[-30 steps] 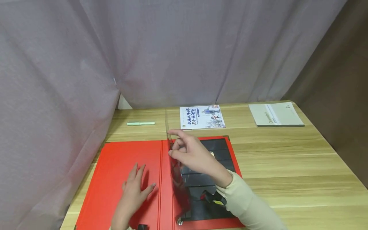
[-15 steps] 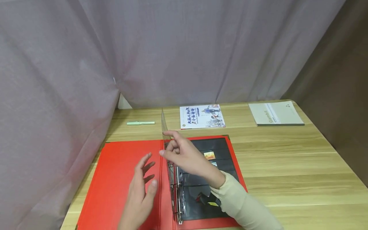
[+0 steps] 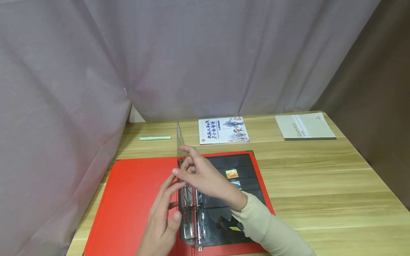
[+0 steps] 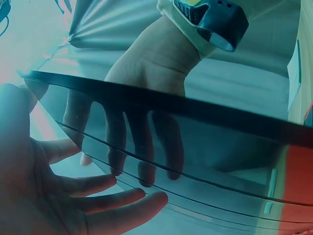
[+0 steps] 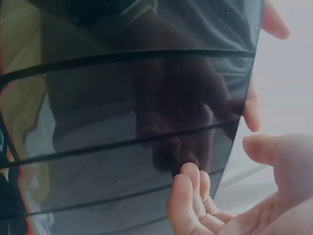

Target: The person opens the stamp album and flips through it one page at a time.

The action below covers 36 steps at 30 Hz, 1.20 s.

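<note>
A red ring-bound stamp album lies spread, its front cover (image 3: 137, 188) to the left and a black stock page (image 3: 216, 163) flat on the right. One clear-pocketed stock page (image 5: 98, 110) stands nearly upright at the metal rings (image 3: 199, 233). My right hand (image 3: 208, 177) is on its right side; in the right wrist view its bent fingers touch the page's face, with the thumb beside the outer edge. My left hand (image 3: 158, 217) is at the page's left side, fingers spread, fingertips close to the page. Two small stamps, one orange (image 3: 232, 173) and one pale (image 3: 236, 184), show on the flat page.
A light green pen (image 3: 155, 138) lies behind the album at left. Farther back are a white illustrated book (image 3: 223, 130) and a pale green Gambit notebook (image 3: 305, 126). Grey curtains (image 3: 192, 60) hang behind the wooden table (image 3: 320, 181).
The raised page has swung left to stand nearly upright, my right hand moving left with it. My left hand has risen from over the red cover toward the page. Both stamps now show.
</note>
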Available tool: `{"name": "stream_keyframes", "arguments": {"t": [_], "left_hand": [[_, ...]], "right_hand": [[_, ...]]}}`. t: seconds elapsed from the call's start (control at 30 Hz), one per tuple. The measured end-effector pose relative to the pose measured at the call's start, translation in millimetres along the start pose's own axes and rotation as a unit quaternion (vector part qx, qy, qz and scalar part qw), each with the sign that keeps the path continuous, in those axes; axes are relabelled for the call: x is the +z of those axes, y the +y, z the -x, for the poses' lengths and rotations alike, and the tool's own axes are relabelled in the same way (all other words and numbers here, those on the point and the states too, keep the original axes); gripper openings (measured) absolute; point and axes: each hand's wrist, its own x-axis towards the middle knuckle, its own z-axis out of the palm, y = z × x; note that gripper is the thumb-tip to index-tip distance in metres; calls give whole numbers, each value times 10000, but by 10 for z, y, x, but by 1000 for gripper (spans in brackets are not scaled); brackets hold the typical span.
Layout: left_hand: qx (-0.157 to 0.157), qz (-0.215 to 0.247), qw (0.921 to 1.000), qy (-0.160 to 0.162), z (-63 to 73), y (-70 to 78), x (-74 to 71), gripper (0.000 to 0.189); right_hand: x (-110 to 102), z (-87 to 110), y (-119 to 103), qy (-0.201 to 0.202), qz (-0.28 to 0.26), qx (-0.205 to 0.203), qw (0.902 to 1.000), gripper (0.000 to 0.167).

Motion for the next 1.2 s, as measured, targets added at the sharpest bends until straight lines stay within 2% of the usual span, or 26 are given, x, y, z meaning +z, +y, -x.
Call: {"name": "stream_keyframes", "arguments": {"t": [0.2,0.4,0.53,0.83,1.0,1.2], "left_hand": [[-87,-100,9999,42,20,-23,-34,51],[194,-57,9997,129,6,-40,-88,52],[189,25,9995,252,24,-55,-142,55],[-180,217,9983,518,143,-119,-268,63],[-606,333,9950,717,229,-160,-382,67],[-1175,597,9888,703,316,-203,-507,73]], "right_hand": [[-68,4,24,-7,-176,42,9998,64],[-223,49,81,106,-275,24,9996,57],[-360,116,171,272,-158,-2,9995,49],[-651,316,485,770,72,56,9970,39],[-770,409,689,941,213,-52,9953,36],[-903,489,873,948,571,-277,9935,32]]}}
